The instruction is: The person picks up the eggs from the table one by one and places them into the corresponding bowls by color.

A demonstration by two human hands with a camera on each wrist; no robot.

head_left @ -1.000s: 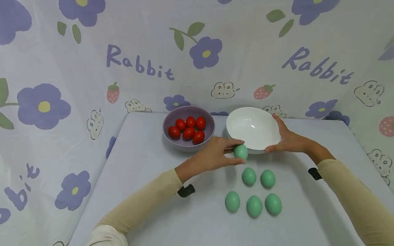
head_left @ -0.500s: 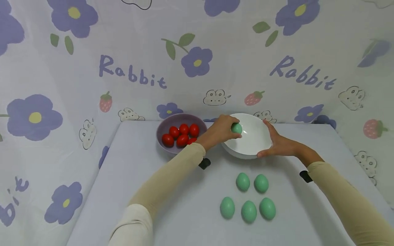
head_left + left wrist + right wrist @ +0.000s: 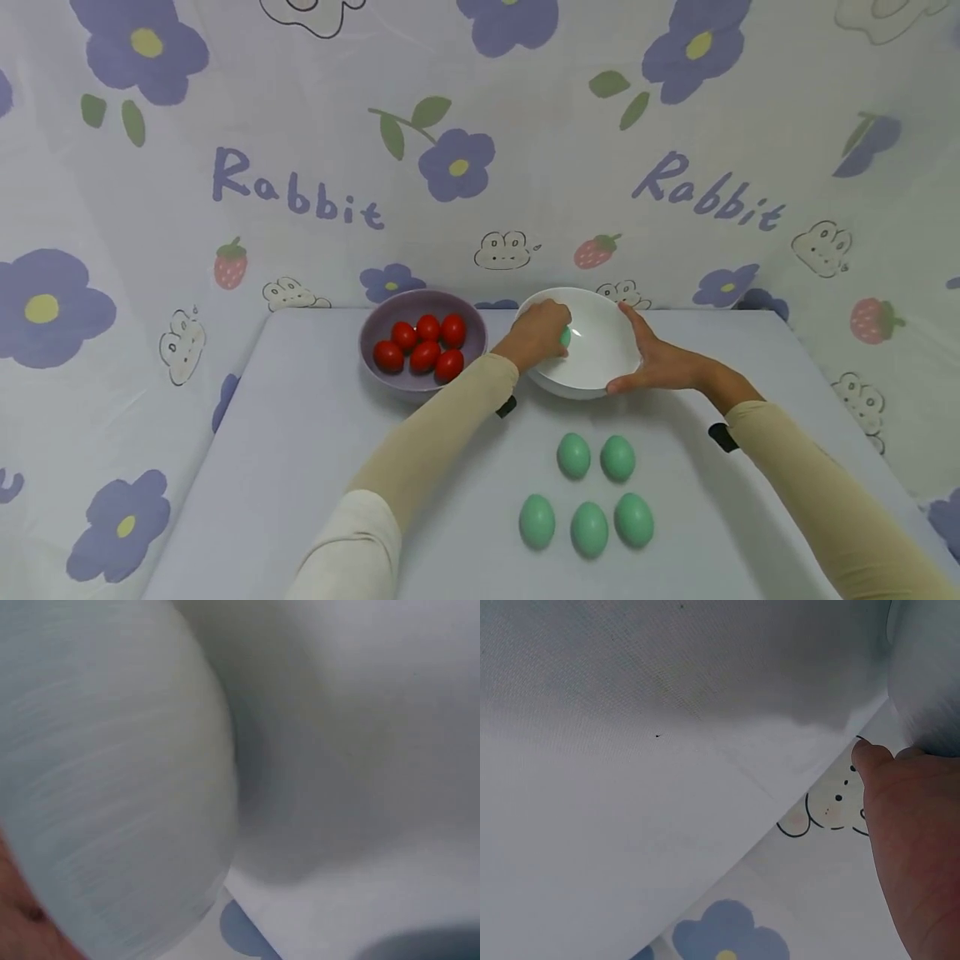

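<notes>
My left hand reaches over the near left rim of a white bowl. It holds a green egg inside, mostly hidden behind the fingers. On the bowl's right side, my right hand grips the wall, thumb at the near rim and fingers at the far rim. Outside the bowl, several green eggs lie on the table in two rows. The left wrist view is filled by the outer wall of the bowl; part of my right hand shows against the bowl in the right wrist view.
A purple bowl with several red eggs stands just left of the white bowl, under my left forearm's reach. Behind the white table hangs a cloth printed with flowers and rabbits.
My left hand has carried the green egg from in front of the white bowl up over its rim and down inside. The right hand keeps its grip. The head view has shifted slightly.
</notes>
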